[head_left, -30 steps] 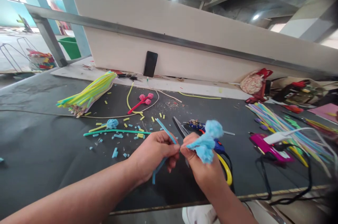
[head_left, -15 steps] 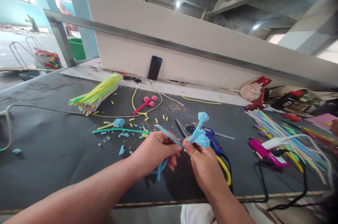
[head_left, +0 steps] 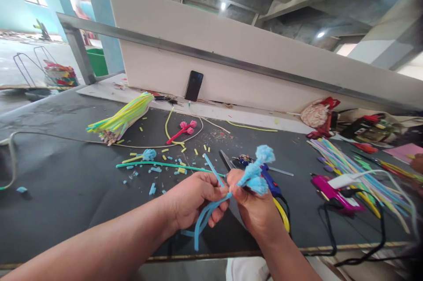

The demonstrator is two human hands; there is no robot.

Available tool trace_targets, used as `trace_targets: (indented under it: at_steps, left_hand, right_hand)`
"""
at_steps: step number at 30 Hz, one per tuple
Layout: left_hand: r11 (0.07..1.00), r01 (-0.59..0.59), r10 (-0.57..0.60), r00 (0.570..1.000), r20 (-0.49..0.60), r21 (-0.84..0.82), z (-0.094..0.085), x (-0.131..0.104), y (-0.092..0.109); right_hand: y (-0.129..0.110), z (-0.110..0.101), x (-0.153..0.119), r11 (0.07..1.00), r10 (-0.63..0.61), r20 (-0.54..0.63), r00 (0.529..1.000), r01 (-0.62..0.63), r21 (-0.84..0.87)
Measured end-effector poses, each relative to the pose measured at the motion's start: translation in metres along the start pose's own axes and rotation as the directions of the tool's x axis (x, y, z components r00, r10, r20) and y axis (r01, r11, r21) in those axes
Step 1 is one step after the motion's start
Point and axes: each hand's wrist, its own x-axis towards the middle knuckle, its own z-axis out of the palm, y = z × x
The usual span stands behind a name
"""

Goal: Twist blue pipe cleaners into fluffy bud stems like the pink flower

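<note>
Blue pipe cleaner flowers (head_left: pixel 257 170) with fluffy heads rise from my right hand (head_left: pixel 256 204), which pinches them at their stem. My left hand (head_left: pixel 201 197) is closed on a blue pipe cleaner (head_left: pixel 214 168) whose free end points up and away. More blue strands (head_left: pixel 200 226) loop down below the left fingers. Both hands meet at the stem, fingertips close together over the table. Beyond the right hand lie scissors (head_left: pixel 227 159) with yellow handles and a blue glue gun (head_left: pixel 271 181), both partly covered by the hand and flowers.
Blue and yellow offcuts surround a green pipe cleaner (head_left: pixel 158 164) and a small blue flower (head_left: pixel 149 154). A pink flower sprig (head_left: pixel 181 132), a yellow-green bundle (head_left: pixel 125 115) and a phone (head_left: pixel 194 86) are farther back. At right are a magenta power strip (head_left: pixel 337 192) and pastel pipe cleaners (head_left: pixel 360 170).
The flowers have tilted and shifted slightly right in my right hand. The blue strand in my left hand stands steeper, and the hanging strands reach lower.
</note>
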Motion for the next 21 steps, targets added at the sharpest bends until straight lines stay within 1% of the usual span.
trace_targets:
  at_steps: [1,2,3,4,5,6,7,8,9,10,11,12,14,16,17,18,19,21]
  left_hand:
    - [0.999,-0.043,0.043,0.999,-0.031,0.028,0.001,0.001,-0.001]
    - [0.991,-0.105,0.112,0.990,-0.088,0.077,0.002,0.002,-0.001]
    - [0.973,-0.168,0.192,0.969,-0.155,0.157,0.003,0.002,-0.002]
    - [0.937,-0.218,0.280,0.936,-0.214,0.272,0.004,0.003,-0.002]
    - [0.876,-0.248,0.372,0.893,-0.253,0.413,0.004,0.003,-0.003]
    - [0.780,-0.262,0.470,0.845,-0.256,0.568,0.004,0.003,-0.003]
    - [0.645,-0.272,0.569,0.795,-0.211,0.715,0.003,0.002,-0.004]
    - [0.478,-0.287,0.653,0.748,-0.118,0.830,0.002,0.000,-0.004]
    - [0.305,-0.312,0.711,0.703,0.003,0.900,0.001,-0.002,-0.005]
    - [0.152,-0.339,0.736,0.665,0.123,0.928,-0.001,-0.004,-0.006]
    - [0.031,-0.360,0.734,0.642,0.223,0.932,-0.003,-0.006,-0.007]
    - [-0.059,-0.371,0.716,0.632,0.298,0.927,-0.004,-0.007,-0.008]
    - [-0.188,-0.356,0.674,0.631,0.384,0.915,-0.006,-0.010,-0.010]
    - [-0.281,-0.339,0.643,0.628,0.438,0.898,-0.007,-0.011,-0.011]
    - [-0.306,-0.340,0.637,0.621,0.457,0.889,-0.006,-0.011,-0.012]
    - [-0.313,-0.346,0.642,0.610,0.465,0.885,-0.006,-0.012,-0.012]
    - [-0.300,-0.357,0.652,0.601,0.463,0.885,-0.005,-0.012,-0.012]
    - [-0.235,-0.395,0.683,0.584,0.440,0.888,-0.002,-0.013,-0.011]
  right_hand:
    - [0.000,0.004,0.000,0.998,0.038,-0.005,0.999,-0.037,0.048]
    - [0.000,0.007,0.000,0.994,0.074,-0.022,0.997,-0.072,0.087]
    - [0.000,0.011,0.000,0.989,0.102,-0.044,0.994,-0.096,0.116]
    - [0.000,0.014,-0.001,0.986,0.115,-0.075,0.991,-0.105,0.131]
    - [0.001,0.017,-0.002,0.987,0.116,-0.109,0.987,-0.101,0.128]
    - [0.001,0.019,-0.003,0.989,0.113,-0.141,0.984,-0.098,0.109]
    - [0.002,0.020,-0.004,0.991,0.113,-0.184,0.976,-0.098,0.090]
    - [0.001,0.020,-0.005,0.992,0.117,-0.227,0.967,-0.103,0.072]
    - [0.001,0.021,-0.007,0.992,0.123,-0.263,0.957,-0.111,0.060]
    - [0.001,0.020,-0.008,0.991,0.133,-0.288,0.948,-0.123,0.053]
    - [0.000,0.020,-0.009,0.990,0.143,-0.300,0.943,-0.135,0.048]
    - [0.000,0.019,-0.010,0.988,0.152,-0.306,0.940,-0.147,0.040]
    - [0.000,0.017,-0.014,0.984,0.170,-0.302,0.938,-0.178,0.000]
    - [0.001,0.015,-0.017,0.978,0.180,-0.302,0.936,-0.204,-0.051]
    - [0.001,0.015,-0.019,0.974,0.179,-0.308,0.934,-0.212,-0.076]
    - [0.001,0.014,-0.020,0.970,0.175,-0.323,0.930,-0.219,-0.104]
    - [0.000,0.013,-0.022,0.964,0.167,-0.339,0.926,-0.225,-0.142]
    - [-0.002,0.013,-0.024,0.946,0.121,-0.372,0.921,-0.221,-0.238]
